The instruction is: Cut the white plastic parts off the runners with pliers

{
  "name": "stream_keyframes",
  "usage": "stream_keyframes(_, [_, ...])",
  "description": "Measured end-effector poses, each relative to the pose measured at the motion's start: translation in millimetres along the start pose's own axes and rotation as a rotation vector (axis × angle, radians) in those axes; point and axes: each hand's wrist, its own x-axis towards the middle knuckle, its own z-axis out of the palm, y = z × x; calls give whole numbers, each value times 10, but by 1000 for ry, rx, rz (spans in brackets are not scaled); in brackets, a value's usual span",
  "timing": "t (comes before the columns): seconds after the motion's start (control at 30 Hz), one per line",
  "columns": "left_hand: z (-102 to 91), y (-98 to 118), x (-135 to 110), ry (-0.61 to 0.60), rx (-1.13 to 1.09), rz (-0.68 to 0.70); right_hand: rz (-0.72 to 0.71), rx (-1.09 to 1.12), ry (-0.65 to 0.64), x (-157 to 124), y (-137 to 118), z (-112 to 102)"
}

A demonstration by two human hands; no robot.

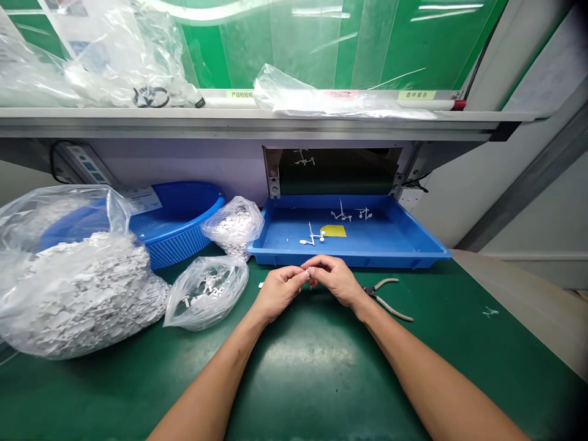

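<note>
My left hand [281, 291] and my right hand [337, 280] meet over the green mat, just in front of the blue tray [395, 260]. Their fingertips pinch a small white plastic part [307, 273], mostly hidden by the fingers. Both hands are closed on it. Inside the tray lie several white plastic sprues, one [312, 235] nearest my hands, beside a yellow label [334, 231]. Cutting pliers [390, 305] with pale handles rest on the mat right of my right hand, their jaws partly hidden behind the wrist.
Left stand a large clear bag [87, 294] of white parts, a smaller open bag [209, 291], another small bag [236, 226] and a blue basket [177, 245]. Behind the tray a conveyor opening [337, 174] carries another sprue. A metal shelf [229, 127] crosses above. White scraps [490, 312] lie at right.
</note>
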Motion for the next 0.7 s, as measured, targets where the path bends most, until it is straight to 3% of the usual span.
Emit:
stream_keyframes(0.3, [-17,-72,4,-54,-179,-61,84,161,-3,-17,57,54])
stream_keyframes(0.7, [-25,-117,1,-64,-185,-113,171,302,-31,-33,91,73])
